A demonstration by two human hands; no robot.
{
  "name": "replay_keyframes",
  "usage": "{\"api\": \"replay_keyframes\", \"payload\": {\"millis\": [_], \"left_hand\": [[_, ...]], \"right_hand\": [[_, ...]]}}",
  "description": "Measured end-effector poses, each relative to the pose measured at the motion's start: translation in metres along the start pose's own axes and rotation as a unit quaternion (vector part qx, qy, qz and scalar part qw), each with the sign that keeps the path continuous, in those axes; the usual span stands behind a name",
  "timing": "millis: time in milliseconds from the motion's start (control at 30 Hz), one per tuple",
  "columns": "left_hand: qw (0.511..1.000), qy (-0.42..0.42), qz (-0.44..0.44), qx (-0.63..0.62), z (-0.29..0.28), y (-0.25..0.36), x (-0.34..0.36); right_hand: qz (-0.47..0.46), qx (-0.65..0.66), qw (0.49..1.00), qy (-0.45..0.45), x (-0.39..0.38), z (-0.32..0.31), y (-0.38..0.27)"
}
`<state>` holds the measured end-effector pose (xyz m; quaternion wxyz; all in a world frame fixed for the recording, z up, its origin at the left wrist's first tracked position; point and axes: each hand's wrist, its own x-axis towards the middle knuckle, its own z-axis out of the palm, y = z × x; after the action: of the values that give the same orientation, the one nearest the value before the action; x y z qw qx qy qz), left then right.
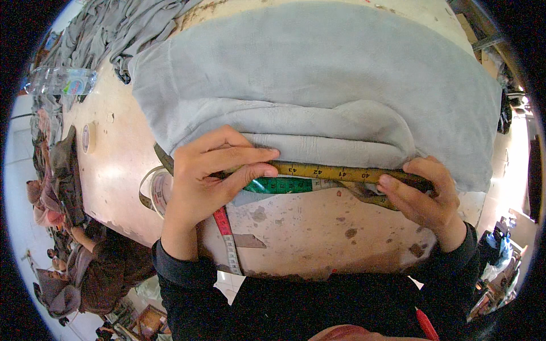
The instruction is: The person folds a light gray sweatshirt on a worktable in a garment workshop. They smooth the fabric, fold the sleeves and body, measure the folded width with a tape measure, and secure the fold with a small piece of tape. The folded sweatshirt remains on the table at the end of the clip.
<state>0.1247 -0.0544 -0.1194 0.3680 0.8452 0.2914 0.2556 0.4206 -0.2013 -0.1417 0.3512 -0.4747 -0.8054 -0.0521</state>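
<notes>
Grey soft fabric [318,62] lies spread over the table, its near edge folded up into a long padded ridge. Along that fold runs a yellow tape measure [327,171], stretched sideways between my hands. My left hand [207,176] pinches the tape near the fold's left end, thumb against fingers. At the other end, my right hand [426,190] grips the tape between thumb and fingers, by the fabric's edge. A green stretch of measuring tape [284,185] passes just below the yellow one. From under my left wrist hangs a red and white length [226,233], reaching the table's near edge.
A roll of tape [161,193] sits left of my left hand, with another roll [88,138] farther off. At the far left are a clear plastic bottle [62,81] and heaped grey fabric [136,23]. A person in brown [111,267] is at the left. The tabletop [307,227] is stained.
</notes>
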Motion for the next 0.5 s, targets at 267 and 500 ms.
{"api": "replay_keyframes", "payload": {"millis": [267,500], "left_hand": [[0.999,0.024,-0.02,-0.009,0.0026,0.0003,-0.0001],[0.999,0.018,-0.033,0.013,0.0022,0.0002,-0.0003]], "right_hand": [[-0.009,-0.003,1.0,-0.015,-0.0014,-0.0034,0.003],[-0.004,-0.006,0.999,-0.04,-0.0004,-0.0068,0.0033]]}}
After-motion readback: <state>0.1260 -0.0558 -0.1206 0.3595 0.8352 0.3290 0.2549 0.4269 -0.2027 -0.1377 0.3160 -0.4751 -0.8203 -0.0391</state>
